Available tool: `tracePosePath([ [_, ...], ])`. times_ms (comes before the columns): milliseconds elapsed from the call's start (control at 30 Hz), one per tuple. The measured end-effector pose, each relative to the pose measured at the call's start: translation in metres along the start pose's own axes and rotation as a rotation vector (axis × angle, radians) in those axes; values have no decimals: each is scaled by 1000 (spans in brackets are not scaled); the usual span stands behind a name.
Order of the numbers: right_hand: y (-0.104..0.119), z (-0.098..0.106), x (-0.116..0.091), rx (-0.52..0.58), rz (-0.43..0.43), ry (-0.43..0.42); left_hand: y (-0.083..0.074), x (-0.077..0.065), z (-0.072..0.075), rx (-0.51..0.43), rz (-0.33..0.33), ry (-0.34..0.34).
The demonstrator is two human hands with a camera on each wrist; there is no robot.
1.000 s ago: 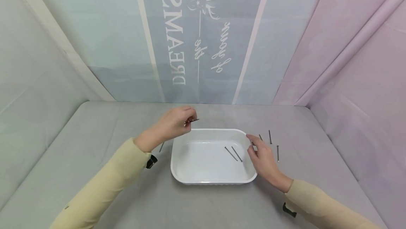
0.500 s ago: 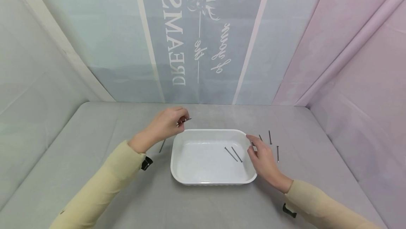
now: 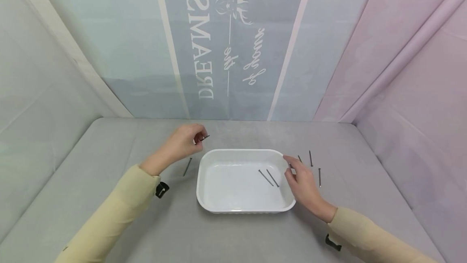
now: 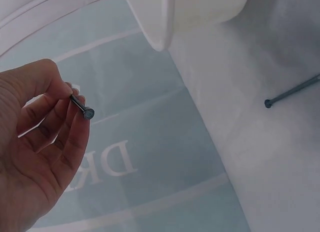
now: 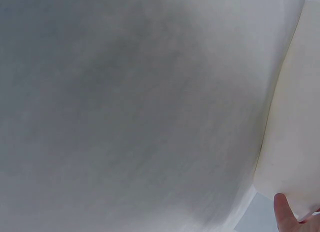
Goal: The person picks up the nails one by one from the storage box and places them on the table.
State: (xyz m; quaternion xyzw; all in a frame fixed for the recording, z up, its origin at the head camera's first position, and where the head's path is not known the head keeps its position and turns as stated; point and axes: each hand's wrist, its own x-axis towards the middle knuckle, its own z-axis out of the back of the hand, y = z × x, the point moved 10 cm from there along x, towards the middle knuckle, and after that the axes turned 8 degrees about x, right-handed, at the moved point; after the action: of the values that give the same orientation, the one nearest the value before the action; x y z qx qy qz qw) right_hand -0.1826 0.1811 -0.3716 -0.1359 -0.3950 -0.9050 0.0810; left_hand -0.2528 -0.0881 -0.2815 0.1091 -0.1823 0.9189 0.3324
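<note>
My left hand (image 3: 184,142) pinches a dark metal nail (image 4: 81,106) between thumb and fingers, above the table just beyond the far left corner of a white rectangular dish (image 3: 233,192). The nail's flat head sticks out from the fingertips in the left wrist view. My right hand (image 3: 305,184) holds the dish's right rim. Low in the right wrist view, one finger (image 5: 282,209) lies against the dish's outer wall. Inside the dish, two nails (image 3: 268,178) lie side by side toward the right.
One nail (image 3: 187,167) lies on the grey table (image 3: 248,238) left of the dish. Several more, such as a nail (image 3: 320,177), lie beyond the right hand. Fabric walls rise at the back and both sides, with lettering (image 3: 202,44) on the back one.
My left hand has moved left with its nail, away from over the dish's far left corner, uncovering more of the nail on the table. The right hand and the dish stay put.
</note>
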Motion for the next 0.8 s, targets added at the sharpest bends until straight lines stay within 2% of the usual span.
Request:
tracePosePath([
  [567,1,1,0,-3,9,-8,29,-7,-7,-11,149,54],
  [800,0,0,0,-6,4,-13,40,-11,-14,-17,212,104],
])
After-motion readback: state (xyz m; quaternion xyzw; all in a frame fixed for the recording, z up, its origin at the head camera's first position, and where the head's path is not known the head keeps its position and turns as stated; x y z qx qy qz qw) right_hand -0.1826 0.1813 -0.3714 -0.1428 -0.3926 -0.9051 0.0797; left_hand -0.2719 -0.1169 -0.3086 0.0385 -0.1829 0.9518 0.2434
